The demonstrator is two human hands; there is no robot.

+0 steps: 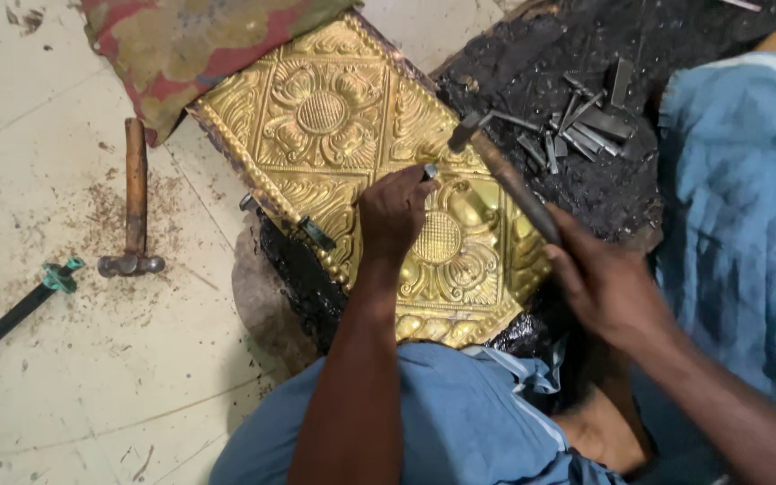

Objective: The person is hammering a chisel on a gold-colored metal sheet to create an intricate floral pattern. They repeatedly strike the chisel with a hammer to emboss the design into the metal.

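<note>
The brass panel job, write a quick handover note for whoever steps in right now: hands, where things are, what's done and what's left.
Left hand: closed on a small punch, tip set on the embossed brass panel.
Right hand: gripping a hammer, head raised above the punch.
Panel lies on a black pitch bed; spare punches lie on it at upper right.
A second hammer and a dark tool lie on the floor at left.
Done: flower relief across the panel.
Left: cannot tell how much detailing remains.

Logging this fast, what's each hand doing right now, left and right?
Left hand: closed on a small metal punch, its tip on the brass panel.
Right hand: closed on the hammer handle, head raised above the panel.
</note>
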